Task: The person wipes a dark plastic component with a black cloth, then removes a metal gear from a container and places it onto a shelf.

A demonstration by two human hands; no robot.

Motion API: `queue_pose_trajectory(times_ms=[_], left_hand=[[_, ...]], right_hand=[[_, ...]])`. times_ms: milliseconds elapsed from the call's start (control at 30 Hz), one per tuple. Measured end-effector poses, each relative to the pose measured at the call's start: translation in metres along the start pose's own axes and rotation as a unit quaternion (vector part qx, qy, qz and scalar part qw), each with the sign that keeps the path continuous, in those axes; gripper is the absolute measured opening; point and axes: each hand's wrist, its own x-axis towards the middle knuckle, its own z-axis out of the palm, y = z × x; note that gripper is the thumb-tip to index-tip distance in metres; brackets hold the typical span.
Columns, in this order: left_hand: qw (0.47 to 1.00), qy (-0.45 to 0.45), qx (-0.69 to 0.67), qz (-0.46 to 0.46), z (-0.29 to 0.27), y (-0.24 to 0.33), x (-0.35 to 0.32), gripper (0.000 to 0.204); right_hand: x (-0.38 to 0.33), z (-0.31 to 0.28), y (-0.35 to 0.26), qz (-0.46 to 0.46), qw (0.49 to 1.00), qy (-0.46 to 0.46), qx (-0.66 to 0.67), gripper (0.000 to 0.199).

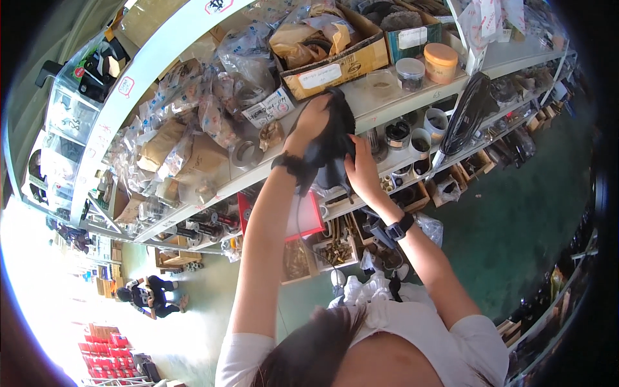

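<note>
A limp black cloth (336, 132) hangs in front of the shelf edge, between my two hands. My left hand (312, 121) grips its upper part, the fingertips hidden in the dark folds. At the cloth's right edge, my right hand (362, 166) has its thumb and fingers closed on the material. Just behind the cloth stands an open cardboard box (361, 58) with brown paper and dark parts in it. To the left of my left hand, a metal ring (247, 155) and a small brown paper-wrapped piece (271, 135) lie on the shelf.
Bagged parts (193, 138) crowd the shelf on the left. A clear jar (410, 74) and an orange-lidded tub (441, 63) stand to the right. Below are a red-edged tray (313, 219) and bins of small parts (336, 248). Another person (153, 297) is far off at lower left.
</note>
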Motion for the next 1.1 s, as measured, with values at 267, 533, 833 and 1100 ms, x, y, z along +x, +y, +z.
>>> queue_pose_trajectory(times_ms=[267, 533, 833, 1100], left_hand=[[0.998, -0.007, -0.021, 0.059, 0.032, 0.013, 0.016, 0.035], [0.982, 0.085, 0.157, 0.062, 0.025, 0.046, -0.081, 0.031], [0.986, 0.042, 0.138, -0.078, -0.007, 0.013, -0.038, 0.038], [0.997, -0.01, 0.073, 0.013, 0.026, 0.037, 0.008, 0.035]], right_hand=[[-0.011, -0.019, 0.022, -0.021, 0.996, 0.074, -0.049, 0.036], [-0.058, -0.033, 0.011, -0.013, 0.999, 0.03, -0.024, 0.029], [-0.001, -0.005, -0.016, -0.068, 0.997, -0.012, -0.032, 0.036], [-0.009, -0.044, 0.009, -0.006, 0.997, 0.056, -0.046, 0.036]])
